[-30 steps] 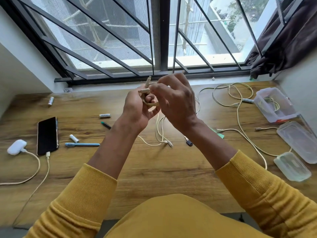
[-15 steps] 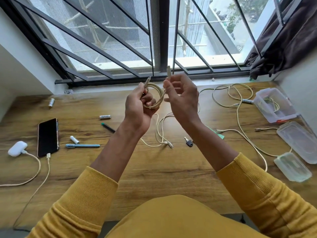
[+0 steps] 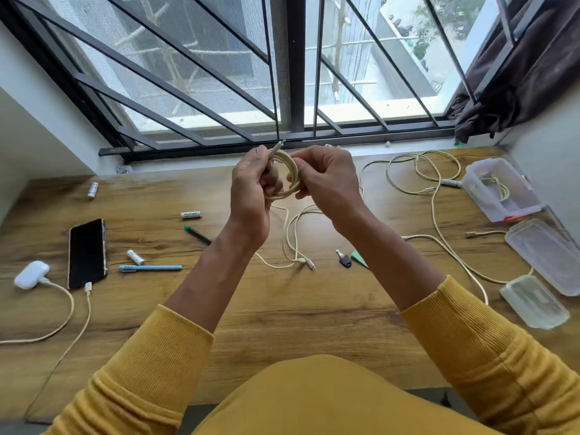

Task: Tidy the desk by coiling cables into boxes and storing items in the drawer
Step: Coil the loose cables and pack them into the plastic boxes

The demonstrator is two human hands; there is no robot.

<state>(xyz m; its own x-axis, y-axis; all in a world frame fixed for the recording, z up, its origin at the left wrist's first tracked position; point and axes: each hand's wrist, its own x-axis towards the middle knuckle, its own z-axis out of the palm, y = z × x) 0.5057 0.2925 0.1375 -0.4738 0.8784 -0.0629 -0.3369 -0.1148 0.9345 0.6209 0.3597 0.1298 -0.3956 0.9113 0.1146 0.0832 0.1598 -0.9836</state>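
Both hands hold a coiled cream cable above the wooden desk [image 3: 282, 312].

On the desk's right edge an open clear box [image 3: 499, 193] holds another coiled cable, with two clear lids [image 3: 543, 252] nearer the person; a long loose cable [image 3: 439, 215] sprawls beside them. A phone [image 3: 86, 254] lies far left, a blue pen [image 3: 150, 268] close by. Raised over the desk's middle, the left hand [image 3: 251, 189] grips the coiled cable [image 3: 287, 175], fingers curled round its loops, and the right hand [image 3: 326, 180] pinches the opposite side; one plug sticks up above the left hand.
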